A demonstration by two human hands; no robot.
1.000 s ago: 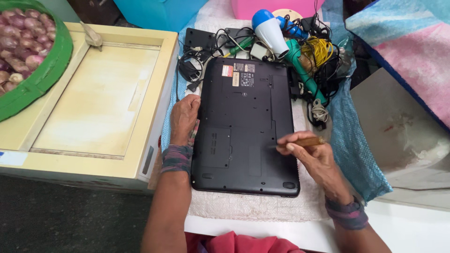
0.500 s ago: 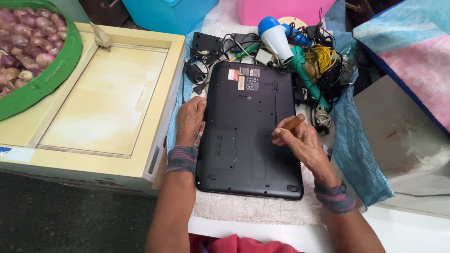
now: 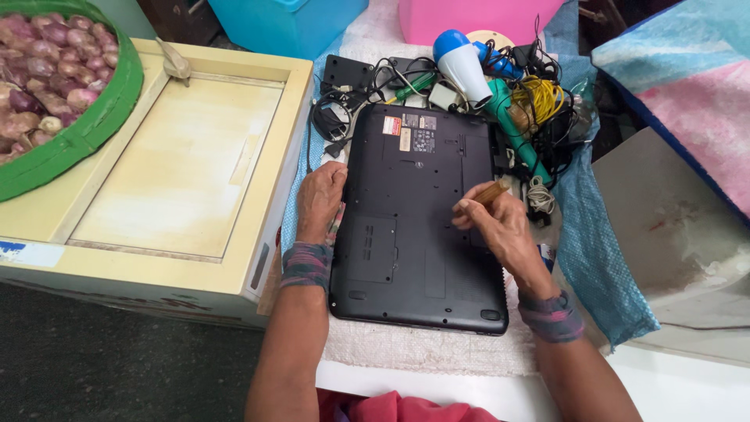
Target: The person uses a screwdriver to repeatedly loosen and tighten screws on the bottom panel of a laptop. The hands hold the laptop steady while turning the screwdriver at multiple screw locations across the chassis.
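Steadying the upturned black laptop [image 3: 422, 219] on the white woven mat [image 3: 437, 352], our left hand [image 3: 319, 202] lies open against its left edge, while our right hand [image 3: 500, 227] pinches a wooden-handled screwdriver [image 3: 486, 195] over its right side, near the tangled cables [image 3: 539, 101].

Soft, even daylight filled the scene; shadows stayed faint, nothing glared, and the picture was sharp, slightly stretched at edges.
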